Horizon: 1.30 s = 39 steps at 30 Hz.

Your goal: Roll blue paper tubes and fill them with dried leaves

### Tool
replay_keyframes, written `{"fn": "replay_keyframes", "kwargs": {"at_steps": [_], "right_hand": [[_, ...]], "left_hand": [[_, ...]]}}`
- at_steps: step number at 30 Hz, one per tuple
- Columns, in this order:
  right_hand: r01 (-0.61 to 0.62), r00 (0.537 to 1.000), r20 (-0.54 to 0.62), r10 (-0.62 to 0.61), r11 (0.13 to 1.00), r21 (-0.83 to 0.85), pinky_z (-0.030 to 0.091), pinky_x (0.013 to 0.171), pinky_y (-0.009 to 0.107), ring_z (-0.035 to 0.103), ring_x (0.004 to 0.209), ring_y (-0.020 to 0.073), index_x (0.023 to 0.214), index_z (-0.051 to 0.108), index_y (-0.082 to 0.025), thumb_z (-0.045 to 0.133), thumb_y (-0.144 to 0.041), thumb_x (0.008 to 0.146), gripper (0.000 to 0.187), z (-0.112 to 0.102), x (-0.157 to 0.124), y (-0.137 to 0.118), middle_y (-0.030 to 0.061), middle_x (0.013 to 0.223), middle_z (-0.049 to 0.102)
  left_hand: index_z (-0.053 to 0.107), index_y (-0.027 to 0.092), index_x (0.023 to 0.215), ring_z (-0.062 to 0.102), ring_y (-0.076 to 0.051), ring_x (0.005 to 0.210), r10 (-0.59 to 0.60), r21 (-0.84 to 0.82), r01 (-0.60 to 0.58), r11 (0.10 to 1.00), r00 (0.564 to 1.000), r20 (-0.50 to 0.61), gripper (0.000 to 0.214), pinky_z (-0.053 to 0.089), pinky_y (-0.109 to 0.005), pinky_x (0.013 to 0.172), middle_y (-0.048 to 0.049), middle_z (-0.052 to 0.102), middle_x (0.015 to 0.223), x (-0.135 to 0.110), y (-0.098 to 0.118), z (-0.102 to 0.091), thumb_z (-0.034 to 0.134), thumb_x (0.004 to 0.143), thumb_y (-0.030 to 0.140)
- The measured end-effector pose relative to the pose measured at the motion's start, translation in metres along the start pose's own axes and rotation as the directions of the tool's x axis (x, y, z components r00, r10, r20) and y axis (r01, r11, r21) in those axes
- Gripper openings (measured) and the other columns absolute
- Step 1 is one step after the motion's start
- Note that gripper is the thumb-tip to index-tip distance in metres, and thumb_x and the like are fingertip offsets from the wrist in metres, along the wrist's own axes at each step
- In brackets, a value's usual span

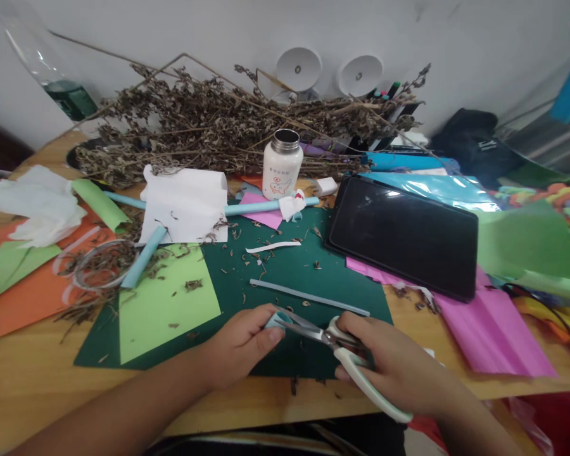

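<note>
My left hand (251,339) pinches a small curled piece of light blue paper (276,320) between thumb and fingers. My right hand (384,361) grips a pair of scissors (330,339) with white handles, its fingers in the loops. The scissor blades are parted, with the blue paper between or against them; exactly where they meet it is hard to tell. Both hands are above the front of a dark green sheet (285,253). Just beyond them lie a thin blue paper strip (308,297) and a curved white paper strip (273,246).
A white bottle (282,164) stands open at the back, before a heap of dried plants (194,120). A black tablet (403,234) lies to the right, over pink paper (498,335). Lime green paper (166,304), blue paper tubes (145,256) and a clear tape roll (102,263) lie left.
</note>
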State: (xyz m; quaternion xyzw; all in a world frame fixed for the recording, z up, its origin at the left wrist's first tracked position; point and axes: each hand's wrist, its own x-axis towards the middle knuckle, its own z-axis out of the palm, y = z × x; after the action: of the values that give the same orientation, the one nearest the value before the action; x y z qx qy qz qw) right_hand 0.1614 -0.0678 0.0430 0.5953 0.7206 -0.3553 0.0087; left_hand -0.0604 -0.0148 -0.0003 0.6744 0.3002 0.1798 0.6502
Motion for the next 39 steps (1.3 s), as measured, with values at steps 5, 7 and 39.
{"fn": "replay_keyframes", "kwargs": {"at_steps": [5,7,39], "right_hand": [[-0.003,1.000,0.004,0.003,1.000,0.008,0.024,0.051,0.022,0.043,0.059,0.0125,0.073,0.042,-0.021,0.052,-0.036,0.071,0.018,0.002,0.002,0.002,-0.0023,0.069,0.053],[0.001,1.000,-0.001,-0.001,1.000,0.008,0.024,0.050,0.022,0.042,0.058,0.0119,0.072,0.041,-0.020,0.051,-0.035,0.072,0.018,0.002,0.003,0.001,-0.0025,0.068,0.053],[0.001,0.999,-0.051,-0.003,1.000,-0.030,0.025,0.049,0.020,0.043,0.054,0.0102,0.069,0.047,-0.019,0.062,-0.037,0.064,0.024,0.006,0.011,0.001,-0.0030,0.062,0.054]], "left_hand": [[0.040,0.016,0.070,0.029,-0.006,0.044,0.001,0.012,-0.001,1.000,1.000,0.003,0.035,0.024,-0.018,0.040,0.0051,0.034,0.054,0.001,-0.002,-0.001,0.028,0.083,0.045],[0.040,0.016,0.070,0.029,-0.006,0.045,0.020,0.036,-0.020,0.999,1.000,0.001,0.034,0.024,-0.018,0.040,0.0049,0.034,0.055,0.001,-0.002,-0.001,0.028,0.083,0.045],[0.041,0.015,0.070,0.030,-0.005,0.045,0.009,-0.097,-0.009,0.995,1.000,0.001,0.035,0.024,-0.017,0.039,0.0045,0.033,0.055,-0.001,-0.002,0.001,0.030,0.084,0.045]]}}
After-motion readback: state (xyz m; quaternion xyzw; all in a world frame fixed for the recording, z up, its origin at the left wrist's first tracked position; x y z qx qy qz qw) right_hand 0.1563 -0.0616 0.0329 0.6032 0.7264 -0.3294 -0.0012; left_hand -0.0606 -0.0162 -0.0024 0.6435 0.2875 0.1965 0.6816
